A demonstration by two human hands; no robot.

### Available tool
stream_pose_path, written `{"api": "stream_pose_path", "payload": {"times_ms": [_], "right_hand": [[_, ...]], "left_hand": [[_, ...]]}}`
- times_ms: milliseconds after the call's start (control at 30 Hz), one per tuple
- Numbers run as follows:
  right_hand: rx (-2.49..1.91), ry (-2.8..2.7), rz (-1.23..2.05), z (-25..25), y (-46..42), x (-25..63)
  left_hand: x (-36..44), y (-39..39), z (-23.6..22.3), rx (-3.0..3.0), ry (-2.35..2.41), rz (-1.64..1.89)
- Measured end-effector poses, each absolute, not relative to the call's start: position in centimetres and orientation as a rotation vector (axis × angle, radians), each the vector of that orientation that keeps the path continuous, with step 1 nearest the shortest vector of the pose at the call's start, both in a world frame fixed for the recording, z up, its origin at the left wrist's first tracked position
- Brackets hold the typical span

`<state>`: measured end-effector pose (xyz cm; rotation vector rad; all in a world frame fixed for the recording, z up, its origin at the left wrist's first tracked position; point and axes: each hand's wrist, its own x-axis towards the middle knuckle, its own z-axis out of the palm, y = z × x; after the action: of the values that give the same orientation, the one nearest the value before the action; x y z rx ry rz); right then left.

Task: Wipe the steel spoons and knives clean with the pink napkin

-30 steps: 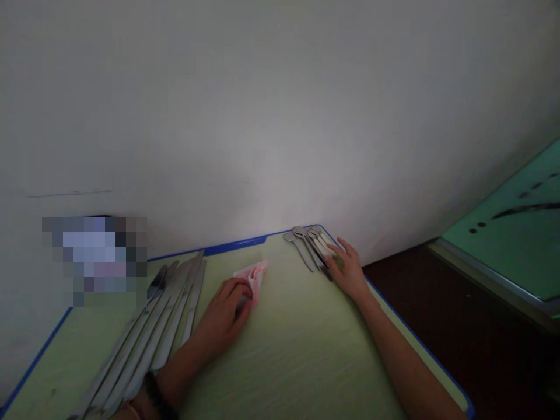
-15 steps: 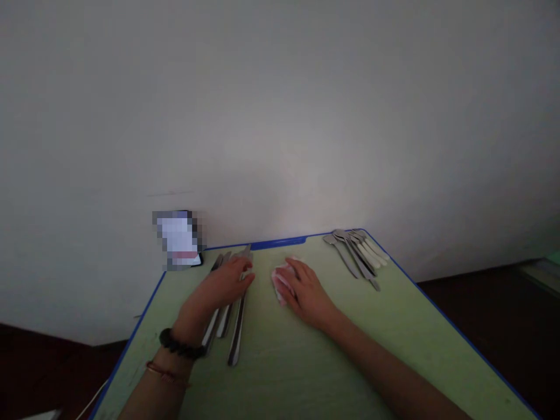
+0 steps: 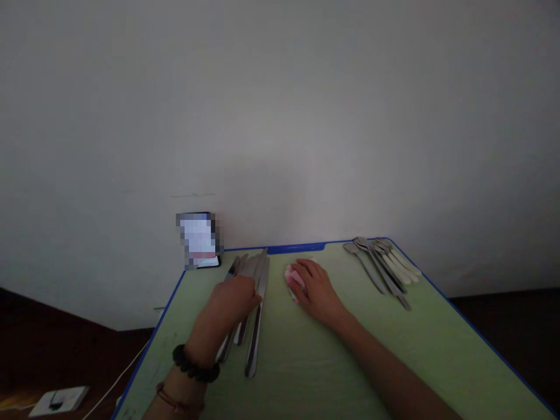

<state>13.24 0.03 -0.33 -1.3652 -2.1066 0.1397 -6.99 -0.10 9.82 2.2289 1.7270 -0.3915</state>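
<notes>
My left hand (image 3: 231, 302) lies over a group of silver table knives (image 3: 252, 353) on the left of the green tabletop. Its fingers are curled down among the knives with the thumb against the rightmost ones; the fingertips are mostly hidden. Blades point to the wall and handles toward me. My right hand (image 3: 322, 296) rests on the table with its fingers bent over a crumpled pink-and-white cloth (image 3: 293, 279), partly covered by the palm. A dark bead bracelet and a thin reddish band circle my left wrist.
Several metal spoons (image 3: 366, 265) lie at the far right corner, beside white-handled cutlery (image 3: 396, 263). A phone with a blurred screen (image 3: 200, 239) leans on the wall (image 3: 280, 116) at the far left corner. A white power strip (image 3: 59, 401) lies on the floor.
My left hand has lowered onto the knives and its fingers have closed. My right hand stays on the cloth. The whole scene has shifted a little to the right as the head turned left.
</notes>
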Motion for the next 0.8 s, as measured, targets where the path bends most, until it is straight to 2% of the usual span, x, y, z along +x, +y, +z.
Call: {"api": "stream_pose_path", "payload": {"times_ms": [800], "right_hand": [[-1.328, -2.096, 0.146, -0.5, 0.1, 13.3]], "left_hand": [[-6.3, -0.3, 8.8, 2.225, 1.663, -0.522]]}}
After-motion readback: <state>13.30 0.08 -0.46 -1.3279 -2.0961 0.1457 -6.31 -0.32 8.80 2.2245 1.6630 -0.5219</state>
